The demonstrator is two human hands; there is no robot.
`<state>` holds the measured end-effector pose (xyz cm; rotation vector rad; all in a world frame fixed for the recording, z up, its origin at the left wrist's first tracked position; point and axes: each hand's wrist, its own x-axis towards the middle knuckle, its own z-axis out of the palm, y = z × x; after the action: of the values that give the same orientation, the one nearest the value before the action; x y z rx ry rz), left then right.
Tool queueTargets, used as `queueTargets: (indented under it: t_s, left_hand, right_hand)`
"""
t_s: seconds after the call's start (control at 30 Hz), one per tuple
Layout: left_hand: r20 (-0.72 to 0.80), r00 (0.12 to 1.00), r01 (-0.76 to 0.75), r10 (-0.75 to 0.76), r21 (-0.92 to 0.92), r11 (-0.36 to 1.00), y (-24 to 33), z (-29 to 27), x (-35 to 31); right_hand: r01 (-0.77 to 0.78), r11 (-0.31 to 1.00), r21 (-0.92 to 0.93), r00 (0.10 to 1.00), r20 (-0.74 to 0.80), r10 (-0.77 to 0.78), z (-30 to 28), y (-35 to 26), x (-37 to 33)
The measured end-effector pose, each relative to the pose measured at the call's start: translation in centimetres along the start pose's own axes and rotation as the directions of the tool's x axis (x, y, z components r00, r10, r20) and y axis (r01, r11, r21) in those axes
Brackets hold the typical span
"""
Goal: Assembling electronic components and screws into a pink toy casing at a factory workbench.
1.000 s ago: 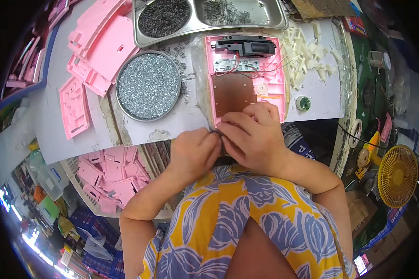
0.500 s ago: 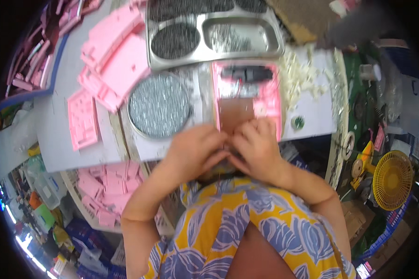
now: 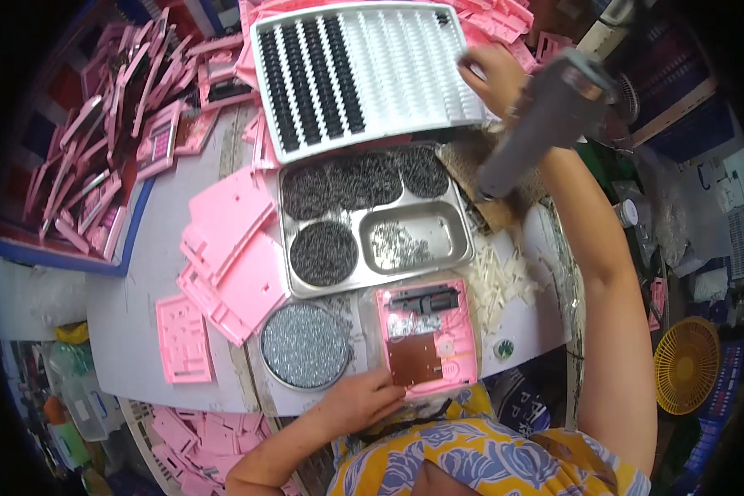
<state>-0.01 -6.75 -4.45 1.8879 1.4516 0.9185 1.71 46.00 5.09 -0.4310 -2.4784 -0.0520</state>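
A pink plastic housing [image 3: 469, 364] lies near the table's front edge, holding a brown board [image 3: 415, 361], a long black part [image 3: 424, 301] and thin wires. My left hand [image 3: 360, 403] has its fingers together on the housing's lower left corner; its thumb is hidden. My right arm stretches far forward. At the right end of a white slotted tray [image 3: 405, 74], my right hand [image 3: 498, 78] has bent fingers, with a gap between thumb and forefinger and nothing visible there. Rows of black pieces [image 3: 310, 83] fill the tray's left part.
A dark grey cylindrical tool [image 3: 546, 124] hangs before my right arm. A steel compartment tray [image 3: 364, 211] holds screws; a round dish [image 3: 306, 345] of small metal pieces stands nearer. Pink panels [image 3: 231, 223] lie left, white plastic bits [image 3: 500, 285] right. A yellow fan [image 3: 686, 364] stands beyond.
My right hand has left the housing and reached forward to the white tray. My left hand stays at the housing's near edge. The view has tilted up, bringing the white tray into sight.
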Motion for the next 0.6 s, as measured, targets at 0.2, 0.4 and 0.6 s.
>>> queueTargets:
  t_s: [0.2, 0.4, 0.6]
  left_hand:
    - [-0.031, 1.000, 0.002, -0.003, -0.038, 0.999, 0.2, 0.0, 0.4]
    - [-0.043, 0.998, 0.033, -0.036, -0.074, 0.997, 0.1, 0.3, 0.0]
    - [-0.078, 0.996, 0.040, -0.041, -0.016, 0.999, 0.1, 0.6, -0.1]
  right_hand:
    - [-0.047, 0.922, -0.384, 0.972, -0.230, -0.046, 4.2, 5.3, 8.5]
    - [0.165, 0.837, -0.522, 0.975, -0.039, -0.217, 5.5, 7.1, 9.8]
    - [0.146, 0.874, -0.463, 0.979, -0.060, -0.195, 4.6, 10.0, 10.8]
